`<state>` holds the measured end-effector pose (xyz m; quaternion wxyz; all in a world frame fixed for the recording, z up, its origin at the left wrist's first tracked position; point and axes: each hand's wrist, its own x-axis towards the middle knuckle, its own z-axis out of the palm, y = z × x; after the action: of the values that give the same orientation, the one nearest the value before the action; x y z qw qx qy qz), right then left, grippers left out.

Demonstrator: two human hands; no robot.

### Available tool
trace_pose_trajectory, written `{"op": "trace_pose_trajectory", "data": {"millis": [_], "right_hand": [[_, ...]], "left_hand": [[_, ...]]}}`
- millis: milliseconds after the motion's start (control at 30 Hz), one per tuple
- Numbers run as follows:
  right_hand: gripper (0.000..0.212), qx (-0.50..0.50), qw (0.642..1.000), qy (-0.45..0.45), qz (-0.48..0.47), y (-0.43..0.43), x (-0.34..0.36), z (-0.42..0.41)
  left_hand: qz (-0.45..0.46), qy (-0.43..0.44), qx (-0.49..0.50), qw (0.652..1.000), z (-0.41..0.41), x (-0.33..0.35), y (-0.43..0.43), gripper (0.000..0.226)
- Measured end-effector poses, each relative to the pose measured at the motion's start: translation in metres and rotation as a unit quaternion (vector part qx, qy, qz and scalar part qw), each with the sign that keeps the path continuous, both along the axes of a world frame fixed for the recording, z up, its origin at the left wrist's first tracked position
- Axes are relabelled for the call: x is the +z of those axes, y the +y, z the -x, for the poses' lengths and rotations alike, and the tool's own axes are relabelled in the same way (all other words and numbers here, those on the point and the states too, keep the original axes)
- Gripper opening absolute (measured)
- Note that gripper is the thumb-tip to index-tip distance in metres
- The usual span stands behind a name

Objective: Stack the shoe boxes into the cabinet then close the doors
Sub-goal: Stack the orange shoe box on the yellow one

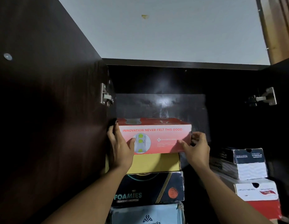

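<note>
A red shoe box (163, 136) printed "INNOVATION NEVER FELT THIS GOOD" lies on top of the left stack inside the dark cabinet (156, 62). My left hand (120, 147) holds its left end, thumb across the front face. My right hand (195, 147) grips its right end, fingers curled round the corner. Under it sit a yellow box (156, 164), a black "FOAMIES" box (150, 188) and a light blue box (148, 214). To the right stands a lower stack: a navy and white box (247, 162) on a white and red box (260, 198).
The left cabinet door (43, 102) stands open close beside my left arm, its hinge (105, 95) near the box. The right door's hinge (264, 97) shows at the right edge. Dark open space lies above both stacks. A pale ceiling is overhead.
</note>
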<state>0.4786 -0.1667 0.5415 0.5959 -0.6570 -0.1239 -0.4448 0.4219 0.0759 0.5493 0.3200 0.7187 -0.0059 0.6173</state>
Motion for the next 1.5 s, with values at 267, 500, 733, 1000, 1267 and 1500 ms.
{"op": "trace_pose_trajectory", "data": {"millis": [267,500,733,1000,1267,1500], "right_hand": [[0.08,-0.016,0.992,0.001,0.126,0.019,-0.007,-0.012],[0.074,-0.008,0.976,0.037,0.213,0.027,-0.003,-0.02],[0.051,-0.01,0.953,0.076,0.293,0.033,-0.011,-0.027],[0.04,0.009,0.93,0.1,0.354,0.029,-0.01,-0.033],[0.073,0.029,0.955,0.12,0.27,0.005,0.002,0.004],[0.083,-0.03,0.953,0.175,0.246,-0.061,-0.021,0.114]], "left_hand": [[-0.078,0.064,0.138,0.985,-0.029,-0.023,0.009,0.07],[-0.129,0.118,0.136,0.975,-0.05,-0.038,0.02,0.053],[-0.099,0.164,0.102,0.976,-0.051,-0.032,0.024,0.055],[-0.095,0.193,0.096,0.972,-0.043,-0.029,0.023,0.057],[-0.118,0.226,0.059,0.965,-0.01,-0.015,0.007,0.065],[-0.118,0.249,-0.095,0.957,0.033,-0.04,-0.083,0.051]]}}
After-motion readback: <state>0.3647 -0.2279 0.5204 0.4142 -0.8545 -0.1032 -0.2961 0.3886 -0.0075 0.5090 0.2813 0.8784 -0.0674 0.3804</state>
